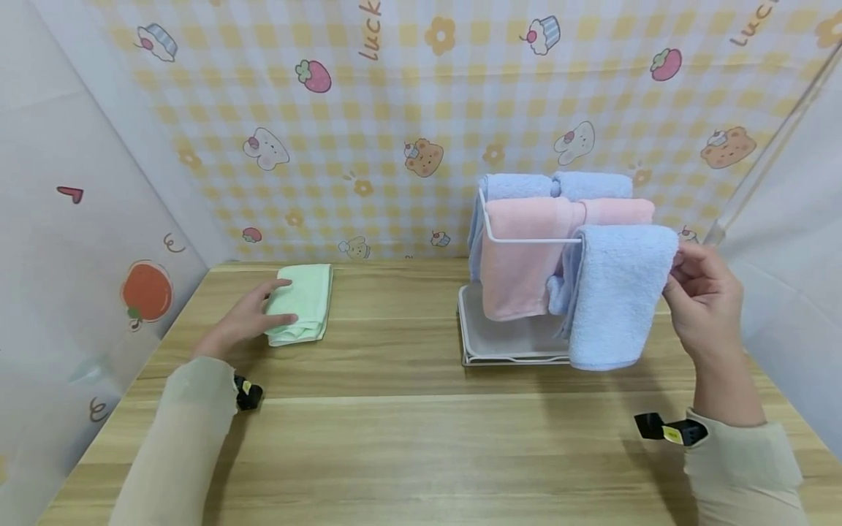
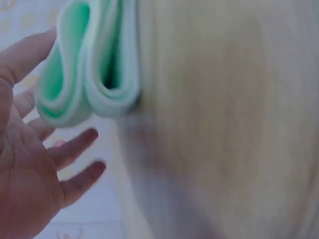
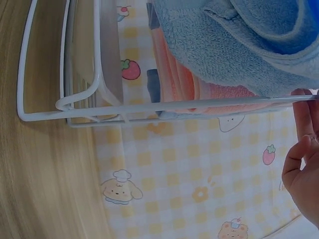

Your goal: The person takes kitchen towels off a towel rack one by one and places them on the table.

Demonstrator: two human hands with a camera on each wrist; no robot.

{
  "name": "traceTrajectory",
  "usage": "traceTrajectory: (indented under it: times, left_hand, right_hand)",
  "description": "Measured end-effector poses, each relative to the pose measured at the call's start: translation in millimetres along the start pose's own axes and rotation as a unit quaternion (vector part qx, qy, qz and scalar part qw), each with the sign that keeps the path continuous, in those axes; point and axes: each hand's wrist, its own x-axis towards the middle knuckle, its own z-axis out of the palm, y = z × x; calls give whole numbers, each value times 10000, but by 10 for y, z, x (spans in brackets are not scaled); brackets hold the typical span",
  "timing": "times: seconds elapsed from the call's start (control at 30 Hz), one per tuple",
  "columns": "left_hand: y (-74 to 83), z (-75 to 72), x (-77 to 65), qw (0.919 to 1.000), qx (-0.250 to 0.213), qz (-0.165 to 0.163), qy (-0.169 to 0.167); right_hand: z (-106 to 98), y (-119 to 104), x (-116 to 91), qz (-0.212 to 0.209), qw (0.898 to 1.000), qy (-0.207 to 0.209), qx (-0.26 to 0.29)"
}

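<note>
A folded pale green towel (image 1: 299,303) lies on the table at the left, its looped folds showing close up in the left wrist view. My left hand (image 1: 253,314) is at its left side, thumb and fingers spread apart at the towel. At the right, a light blue towel (image 1: 618,299) hangs folded over the front rail of a white wire rack (image 1: 526,240). Thumb and fingertips of my right hand (image 1: 709,303) pinch this towel's right edge beside the rail. In the right wrist view the fingertips are right at the rail, partly cut off by the frame.
Pink towels (image 1: 522,256) hang on the rack behind the front blue one, with more blue towels (image 1: 592,186) at the back. A pale tray (image 1: 500,336) forms the rack's base. A patterned yellow-check cloth (image 1: 395,146) covers the back wall of the wooden table (image 1: 408,453).
</note>
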Motion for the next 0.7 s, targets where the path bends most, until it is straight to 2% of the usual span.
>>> traceTrajectory:
  times: [0.13, 0.27, 0.4, 0.5, 0.6, 0.7]
  left_hand:
    - [161, 9, -36, 9997, -128, -41, 183]
    - [379, 46, -90, 9982, -255, 200, 509]
    - [622, 133, -143, 9923, -391, 749, 907]
    - [814, 229, -171, 9847, -503, 1215, 1145]
    - [1016, 340, -186, 9758, -675, 1665, 1248]
    - [1220, 452, -212, 9661, -931, 2088, 1199]
  right_hand:
    - [21, -8, -13, -6, 9999, 95, 73]
    - [34, -13, -32, -42, 9997, 213, 101]
    - [30, -15, -44, -25, 9996, 265, 5]
    - [16, -23, -55, 46, 9994, 319, -132]
    - [-10, -32, -64, 106, 9991, 338, -229]
    - [-32, -32, -60, 138, 9992, 289, -259]
